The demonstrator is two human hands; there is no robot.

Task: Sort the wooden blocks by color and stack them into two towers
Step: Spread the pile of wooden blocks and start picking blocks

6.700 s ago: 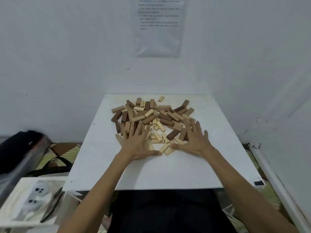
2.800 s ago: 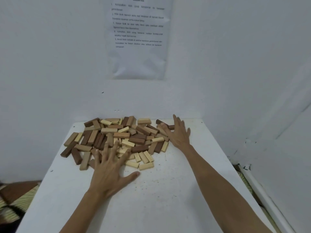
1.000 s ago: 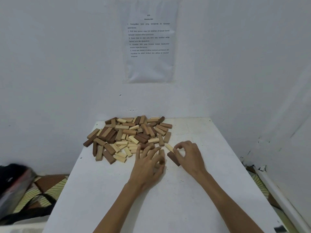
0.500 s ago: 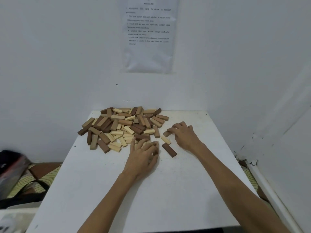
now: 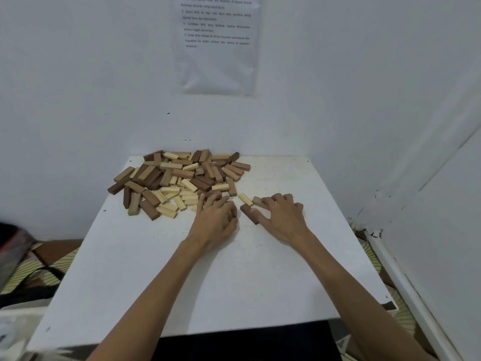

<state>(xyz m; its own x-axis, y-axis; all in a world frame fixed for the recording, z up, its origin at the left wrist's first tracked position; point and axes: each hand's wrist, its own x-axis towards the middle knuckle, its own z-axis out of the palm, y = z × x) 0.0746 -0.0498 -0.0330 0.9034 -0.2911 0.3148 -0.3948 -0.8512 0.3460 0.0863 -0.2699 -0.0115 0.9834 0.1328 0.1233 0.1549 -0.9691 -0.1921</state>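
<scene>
2 colors need 2 spots. Your right hand (image 5: pixel 283 214) lies spread on the dark block (image 5: pixel 246 210), right of the far pile (image 5: pixel 179 181). Your left hand (image 5: pixel 216 217) curls there, hold unclear. Slide dark ones near.

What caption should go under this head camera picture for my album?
Left hand and right hand touch blocks beside the mixed wooden pile on a white table.

A white table (image 5: pixel 247 282) — wooden blocks (image 5: pixel 182 175) heaped toward its far left.

Dark brown, tan and pale cream blocks (image 5: pixel 179 181) lie on a white table (image 5: pixel 208 282).
</scene>
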